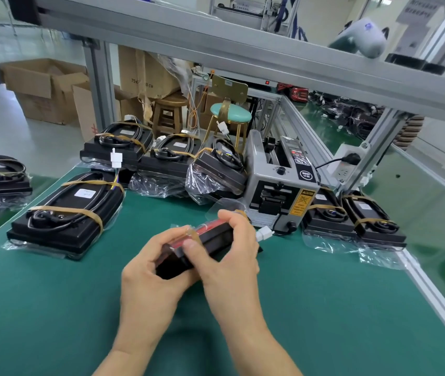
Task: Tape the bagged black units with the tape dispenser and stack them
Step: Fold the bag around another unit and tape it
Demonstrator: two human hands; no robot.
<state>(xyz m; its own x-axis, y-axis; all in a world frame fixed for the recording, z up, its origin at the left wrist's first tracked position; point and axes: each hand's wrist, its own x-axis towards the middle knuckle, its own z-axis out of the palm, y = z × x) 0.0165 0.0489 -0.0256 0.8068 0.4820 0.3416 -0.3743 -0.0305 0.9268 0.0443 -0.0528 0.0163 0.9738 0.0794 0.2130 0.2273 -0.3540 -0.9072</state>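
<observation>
I hold a bagged black unit [213, 237] on its edge above the green mat, a red strip showing along its top. My left hand [151, 270] grips its near end from below. My right hand [229, 256] curls over the top, its thumb pressing a strip of brown tape onto the bag. A white connector [264, 234] sticks out at the unit's right end. The grey tape dispenser [278, 185] stands just behind the unit. Taped bagged units lie at the left [67, 215], in a back row [172, 158] and right of the dispenser [351, 221].
The green mat [53, 308] covers the bench, with an aluminium edge rail [432, 294] on the right. An aluminium beam [216, 47] crosses overhead. Behind the bench stand a wooden stool [168, 109], a teal stool [231, 115] and cardboard boxes [45, 88]. A socket [348, 161] feeds the dispenser.
</observation>
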